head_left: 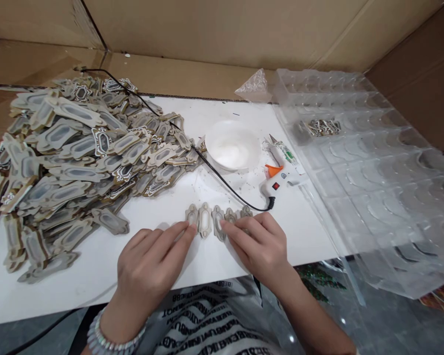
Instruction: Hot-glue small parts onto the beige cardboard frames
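A short row of small frame-shaped plaques lies on the white tabletop in front of me, each with a scalloped outline and a pale oval middle. My left hand (151, 261) has its thumb and index finger closed on the leftmost plaque (191, 213). Beside that, a second plaque (204, 220) lies untouched. My right hand (261, 241) has thumb and fingertips together at a third plaque (218, 217), and its fingers partly cover the plaques at the row's right end (246, 211). A large heap of similar plaques (81, 148) spreads across the left side.
Beyond the row stands a white bowl (232, 145). A white glue gun (281, 182) with an orange trigger lies to its right, and its black cord (222, 178) crosses the table. A clear compartment tray (358, 162) fills the right side. Cardboard walls (222, 34) rise behind.
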The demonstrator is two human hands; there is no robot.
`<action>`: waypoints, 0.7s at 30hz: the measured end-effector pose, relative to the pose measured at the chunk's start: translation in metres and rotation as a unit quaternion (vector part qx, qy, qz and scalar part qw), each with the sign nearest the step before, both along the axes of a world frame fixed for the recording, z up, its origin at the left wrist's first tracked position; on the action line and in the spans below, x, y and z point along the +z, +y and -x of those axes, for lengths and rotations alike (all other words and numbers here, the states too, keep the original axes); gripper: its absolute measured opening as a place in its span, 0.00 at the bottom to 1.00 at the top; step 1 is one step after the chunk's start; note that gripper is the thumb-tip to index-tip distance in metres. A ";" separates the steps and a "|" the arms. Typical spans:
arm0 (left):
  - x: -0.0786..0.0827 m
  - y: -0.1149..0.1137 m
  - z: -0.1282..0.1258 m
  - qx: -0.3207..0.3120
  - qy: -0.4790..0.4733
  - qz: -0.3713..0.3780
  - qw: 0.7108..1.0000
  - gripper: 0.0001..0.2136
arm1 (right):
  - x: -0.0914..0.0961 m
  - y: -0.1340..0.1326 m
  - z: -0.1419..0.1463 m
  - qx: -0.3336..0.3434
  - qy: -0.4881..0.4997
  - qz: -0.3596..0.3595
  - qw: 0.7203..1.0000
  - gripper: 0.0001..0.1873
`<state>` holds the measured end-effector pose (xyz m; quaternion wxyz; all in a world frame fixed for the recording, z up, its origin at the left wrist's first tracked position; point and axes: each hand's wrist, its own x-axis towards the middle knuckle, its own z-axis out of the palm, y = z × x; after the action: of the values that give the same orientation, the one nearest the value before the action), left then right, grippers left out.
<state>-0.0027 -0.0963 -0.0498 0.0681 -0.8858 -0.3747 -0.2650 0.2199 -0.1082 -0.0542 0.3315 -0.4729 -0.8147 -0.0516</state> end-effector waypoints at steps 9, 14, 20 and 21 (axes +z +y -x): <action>0.001 0.003 -0.002 0.007 -0.011 0.033 0.999 0.07 | -0.001 0.003 0.003 0.007 -0.011 0.018 1.000 0.06; 0.003 0.003 -0.001 0.007 -0.015 0.044 0.999 0.06 | 0.000 0.004 0.003 0.005 -0.018 0.035 0.999 0.07; 0.003 0.002 0.001 0.005 -0.032 0.056 0.998 0.08 | 0.003 0.001 0.000 0.008 -0.022 0.078 0.997 0.09; 0.004 0.002 0.004 0.013 -0.046 0.055 0.997 0.09 | 0.004 0.000 -0.001 0.007 -0.016 0.082 0.996 0.10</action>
<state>-0.0067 -0.0946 -0.0462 0.0050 -0.8703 -0.4029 -0.2834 0.2212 -0.1083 -0.0499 0.2788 -0.4916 -0.8249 0.0106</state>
